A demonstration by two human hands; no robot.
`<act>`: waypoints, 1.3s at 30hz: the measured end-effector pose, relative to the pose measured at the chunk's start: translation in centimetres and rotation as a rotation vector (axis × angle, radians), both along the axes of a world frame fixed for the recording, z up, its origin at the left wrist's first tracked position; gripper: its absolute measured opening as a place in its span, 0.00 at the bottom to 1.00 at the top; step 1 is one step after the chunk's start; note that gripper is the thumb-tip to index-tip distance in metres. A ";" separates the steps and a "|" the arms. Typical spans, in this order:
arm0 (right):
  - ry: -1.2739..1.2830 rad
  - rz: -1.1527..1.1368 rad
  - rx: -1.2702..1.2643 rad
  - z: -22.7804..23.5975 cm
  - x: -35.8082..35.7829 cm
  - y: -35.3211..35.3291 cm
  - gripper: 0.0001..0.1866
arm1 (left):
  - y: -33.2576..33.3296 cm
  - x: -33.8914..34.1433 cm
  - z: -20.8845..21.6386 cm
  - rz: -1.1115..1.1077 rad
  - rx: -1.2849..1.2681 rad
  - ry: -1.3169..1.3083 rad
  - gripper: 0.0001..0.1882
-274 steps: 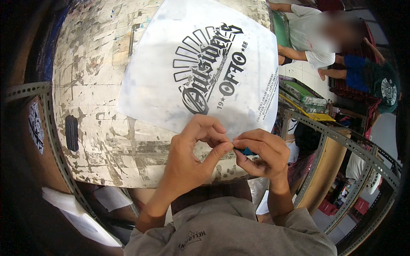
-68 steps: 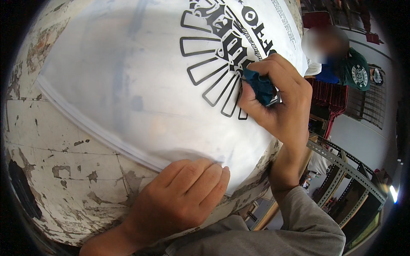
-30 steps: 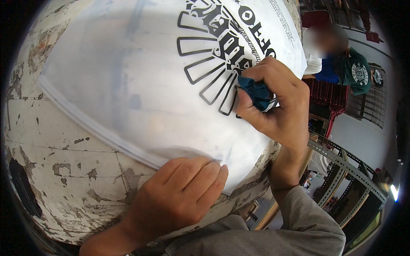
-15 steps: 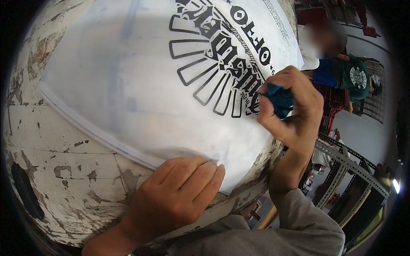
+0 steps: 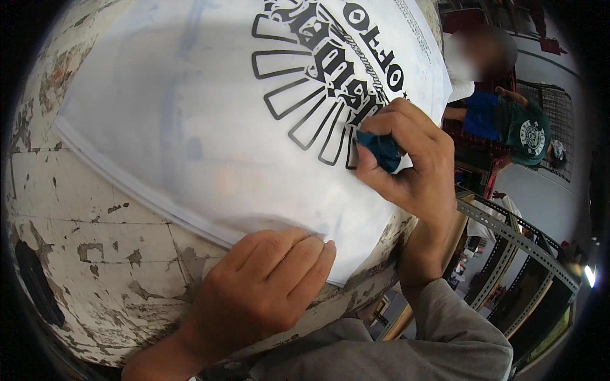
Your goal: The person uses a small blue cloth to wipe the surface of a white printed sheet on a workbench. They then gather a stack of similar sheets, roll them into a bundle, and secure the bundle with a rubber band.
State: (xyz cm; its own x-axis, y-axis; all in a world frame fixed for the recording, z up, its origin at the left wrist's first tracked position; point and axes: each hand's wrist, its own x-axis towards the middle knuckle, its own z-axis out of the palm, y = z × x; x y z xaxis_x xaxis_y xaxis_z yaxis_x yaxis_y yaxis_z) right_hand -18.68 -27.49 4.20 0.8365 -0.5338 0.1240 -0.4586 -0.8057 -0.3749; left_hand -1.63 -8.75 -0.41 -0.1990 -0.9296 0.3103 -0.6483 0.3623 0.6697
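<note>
A large, thin white sheet [image 5: 210, 152] with bold black lettering [image 5: 337, 70] and a ray pattern lies across the worn table, apparently with more white layers under its edge. My left hand [image 5: 264, 279] is closed at the near edge of the sheet, fingers together and curled on it; the thumb is hidden. Crumpled in my right hand [image 5: 419, 165] is a dark teal cloth [image 5: 379, 152], gripped between thumb and fingers. That hand is over the right end of the lettering, with the cloth against or just above the print.
The table [image 5: 143, 254] has flaking whitish paint, and a black oblong patch [image 5: 38, 279] is at its left. Beyond the right edge stand a slotted metal rack [image 5: 518, 241] and two people, one in a dark green shirt [image 5: 527, 127].
My right hand has moved left and slightly down with the teal cloth, over the end of the print. My left hand stays at the sheet's near edge.
</note>
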 end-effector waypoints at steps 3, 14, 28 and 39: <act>0.035 0.028 0.084 0.6 -0.4 0.1 0.11 | 0.1 0.0 0.2 0.005 0.020 0.006 0.17; 0.005 0.059 0.018 -0.1 0.6 0.2 0.12 | 0.6 0.4 -0.5 0.018 0.005 0.007 0.16; -0.037 -0.011 0.024 0.6 -0.1 0.2 0.11 | 0.6 0.8 -0.7 -0.010 -0.043 -0.007 0.15; -0.112 0.029 -0.095 -0.3 0.6 0.2 0.11 | 0.0 0.5 -0.4 -0.011 -0.046 -0.007 0.15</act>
State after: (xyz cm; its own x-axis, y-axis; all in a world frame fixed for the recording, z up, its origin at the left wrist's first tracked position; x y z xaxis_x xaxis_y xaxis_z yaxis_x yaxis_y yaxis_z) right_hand -18.07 -27.30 3.92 0.8295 -0.4908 0.2664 -0.3939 -0.8524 -0.3438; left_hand -1.17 -8.76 -0.82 -0.2114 -0.9122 0.3511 -0.6488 0.3996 0.6476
